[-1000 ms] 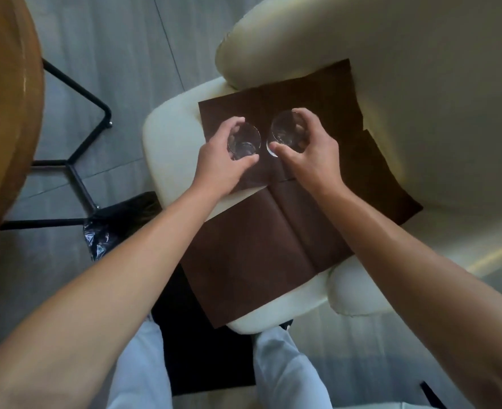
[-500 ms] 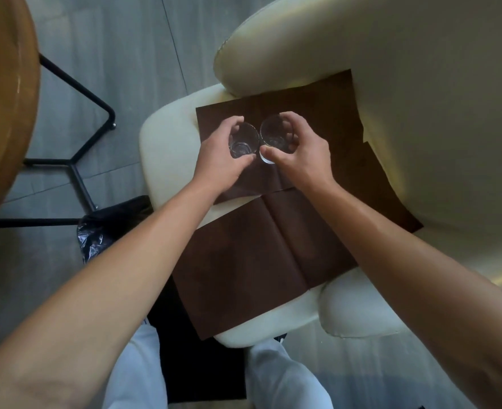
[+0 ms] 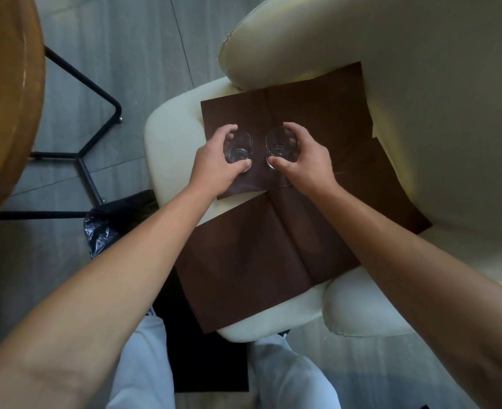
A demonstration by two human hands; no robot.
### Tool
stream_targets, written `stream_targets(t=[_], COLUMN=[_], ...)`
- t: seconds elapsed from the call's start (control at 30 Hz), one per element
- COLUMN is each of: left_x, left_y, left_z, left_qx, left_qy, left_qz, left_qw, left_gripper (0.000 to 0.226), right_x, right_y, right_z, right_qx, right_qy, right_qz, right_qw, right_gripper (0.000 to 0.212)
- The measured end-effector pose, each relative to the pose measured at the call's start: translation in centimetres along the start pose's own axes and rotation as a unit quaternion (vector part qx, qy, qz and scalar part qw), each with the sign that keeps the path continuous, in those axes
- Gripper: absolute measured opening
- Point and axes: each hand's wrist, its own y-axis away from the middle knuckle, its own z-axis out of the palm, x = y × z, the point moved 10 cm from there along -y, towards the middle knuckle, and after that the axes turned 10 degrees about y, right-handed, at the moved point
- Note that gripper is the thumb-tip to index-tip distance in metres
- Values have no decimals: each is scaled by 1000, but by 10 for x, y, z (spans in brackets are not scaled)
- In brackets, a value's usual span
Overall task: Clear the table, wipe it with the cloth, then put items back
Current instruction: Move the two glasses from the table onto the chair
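Head view: left hand (image 3: 214, 166) gripping left glass (image 3: 238, 147), right hand (image 3: 302, 160) gripping right glass (image 3: 281, 144), both upright, side by side on brown cloth (image 3: 258, 246) toward chair (image 3: 170, 137) seat's back edge.

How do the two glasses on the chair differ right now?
The left glass sits in the left hand; the right glass sits in the right hand. The left glass shows its base more clearly. Both are clear, empty, upright, on the brown cloth.

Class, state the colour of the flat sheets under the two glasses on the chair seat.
Dark brown sheets, plain and creased, seen best in the head view.
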Motion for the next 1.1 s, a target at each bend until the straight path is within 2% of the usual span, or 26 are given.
stream_targets(t=[0.47, 0.63, 0.73, 0.9, 0.97, 1.1], left_x=[4, 10, 21, 45, 57, 79], left_y=[-6, 0, 10, 31, 41, 69], left_z=[3, -2, -12, -56, -82, -144], left_qx=[-59, -71, -72, -37, -16, 41], left_qy=[-109, -130, -135, -151, -156, -143], left_qz=[26, 45, 71, 116, 139, 173], left_qw=[992, 988, 986, 981, 978, 974], left_gripper=[75, 79, 83, 71, 64, 60], right_x=[-8, -22, -38, -86, -109, -173], right_y=[-3, 4, 16, 45, 56, 77], right_z=[-4, -20, -41, -72, -84, -105], right_qx=[-33, -17, 24, 62, 74, 101], right_qy=[23, 1, 21, 43, 47, 52], right_qz=[37, 32, 12, -49, -69, -138], right_qw=[998, 999, 999, 996, 994, 984], right_gripper=[82, 85, 76, 34, 32, 42])
